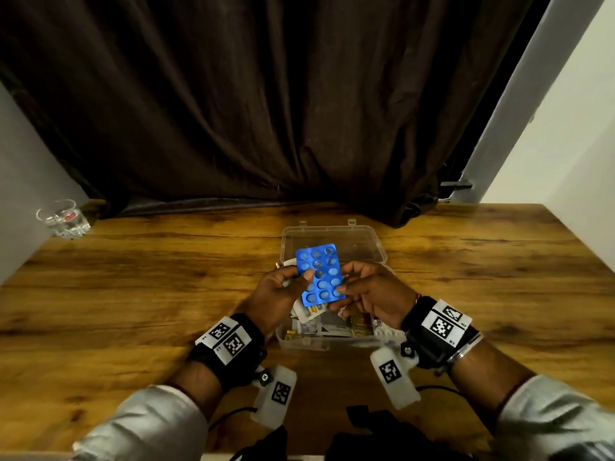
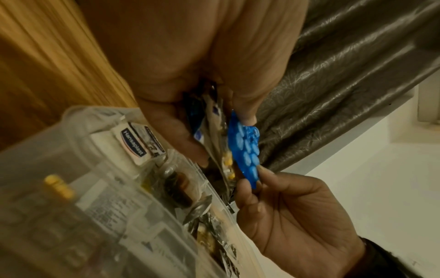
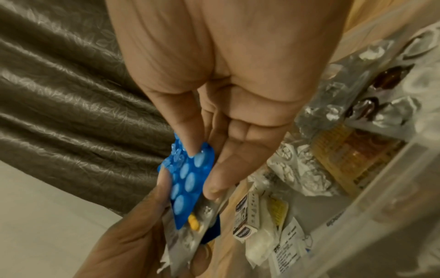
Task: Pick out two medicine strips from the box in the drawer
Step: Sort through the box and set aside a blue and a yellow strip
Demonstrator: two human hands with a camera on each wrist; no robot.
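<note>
While pinched by both hands, blue strip (image 1: 320,275) above open box (image 1: 379,247).

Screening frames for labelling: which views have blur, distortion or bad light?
Head view: wide-angle bending at the edges, dim warm light, yet the blue blister strip reads sharp. Left wrist view: the clear plastic box is smeared and out of focus close to the lens; the strip stays recognisable. Right wrist view: mild blur throughout, glare on the crumpled silver foil strips, near box wall soft.
</note>
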